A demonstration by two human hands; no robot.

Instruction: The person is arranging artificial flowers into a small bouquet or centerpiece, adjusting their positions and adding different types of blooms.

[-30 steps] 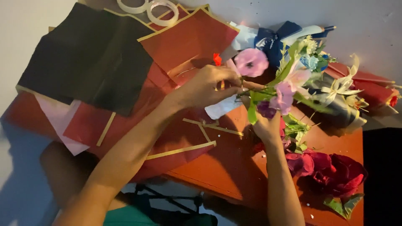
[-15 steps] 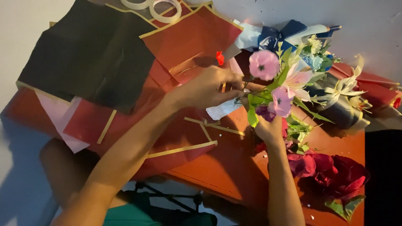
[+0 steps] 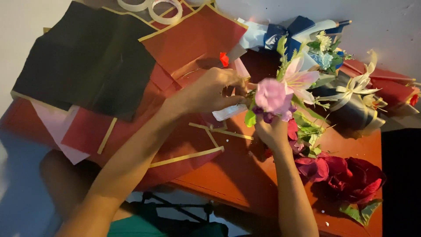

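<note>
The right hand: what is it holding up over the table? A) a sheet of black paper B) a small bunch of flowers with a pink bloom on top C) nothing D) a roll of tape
B: the right hand grips the stems of a small bunch of flowers, its pink bloom on top, while the left hand works beside it.

Red-brown table (image 3: 245, 184) bears wrapping sheets (image 3: 87, 74), red roses (image 3: 346, 173), tape rolls (image 3: 153, 6).

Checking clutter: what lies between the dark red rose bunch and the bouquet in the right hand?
Head view: loose green leaves and a purple bloom on the brown table, between the roses and the right hand.
</note>
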